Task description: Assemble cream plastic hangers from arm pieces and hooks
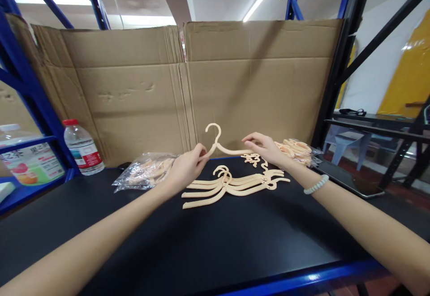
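A small cream plastic clothes hanger (220, 146) is held up off the black tabletop (208, 242), its hook pointing upward, directly above a fanned pile of matching cream plastic hangers (231, 184) that lies flat on the surface. The left hand (186, 168) pinches the hanger's left arm between thumb and fingers, closed on it. The right hand (265, 148) has its fingertips on the hanger's right arm, the fingers curled down over it, so both hands grip the one hanger between them. A pale beaded bracelet (316, 185) sits on the right wrist.

Left of the pile, just behind the left hand, lies a crumpled clear plastic bag (144, 173) with more cream hangers inside. Right of the pile, behind the right hand, a second clear bag of cream hangers (297, 150) rests on the tabletop. Farther left of the pile, near the blue metal shelf upright (30, 90), stands a clear plastic water bottle with a red cap and red label (82, 148). Behind the pile rises a wall of flattened brown corrugated cardboard (188, 85). Right of the pile, past the second bag, a dark flat tablet-like slab (349, 182) lies at the table's edge.
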{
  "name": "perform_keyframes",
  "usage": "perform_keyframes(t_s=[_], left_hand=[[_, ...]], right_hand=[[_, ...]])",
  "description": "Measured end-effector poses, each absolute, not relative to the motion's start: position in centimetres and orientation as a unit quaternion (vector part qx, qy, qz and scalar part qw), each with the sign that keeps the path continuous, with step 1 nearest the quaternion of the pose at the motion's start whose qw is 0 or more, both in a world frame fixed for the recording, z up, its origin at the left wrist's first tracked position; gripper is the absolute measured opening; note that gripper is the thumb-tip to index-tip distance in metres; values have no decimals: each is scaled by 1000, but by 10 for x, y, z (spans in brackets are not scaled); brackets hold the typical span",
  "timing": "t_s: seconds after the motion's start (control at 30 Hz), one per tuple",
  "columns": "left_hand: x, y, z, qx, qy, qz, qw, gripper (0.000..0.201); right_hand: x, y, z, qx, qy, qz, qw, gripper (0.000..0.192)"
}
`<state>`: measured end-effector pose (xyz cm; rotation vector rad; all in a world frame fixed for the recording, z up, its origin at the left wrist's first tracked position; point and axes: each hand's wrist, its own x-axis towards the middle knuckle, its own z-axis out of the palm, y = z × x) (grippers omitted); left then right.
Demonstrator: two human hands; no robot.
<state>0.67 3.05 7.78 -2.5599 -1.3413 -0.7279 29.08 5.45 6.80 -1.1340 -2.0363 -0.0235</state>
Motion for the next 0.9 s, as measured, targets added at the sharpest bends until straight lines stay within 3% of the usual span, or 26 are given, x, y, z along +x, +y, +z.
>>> perform_keyframes(t_s=[0.07,0.2,0.4,0.6,0.9], left_hand=[[2,9,62,-853,-432,-290,41,8],[-1,-16,28,-850,-410,-329,-41,14],[0,-16,10,-848,-414,-330,-25,12],[-4,-14,6,-836,-411,-360,-37,11],[-2,-15,5,-825,-413,-375,-92,9]], right_hand=[[298,57,65,-475,-796,7,375,34],[306,76,46,-509,-811,-1,289,17],[295,98,20,-524,-815,-33,246,15],[296,108,30,-527,-784,-15,327,12],[313,47,61,-531,-675,119,497,34]])
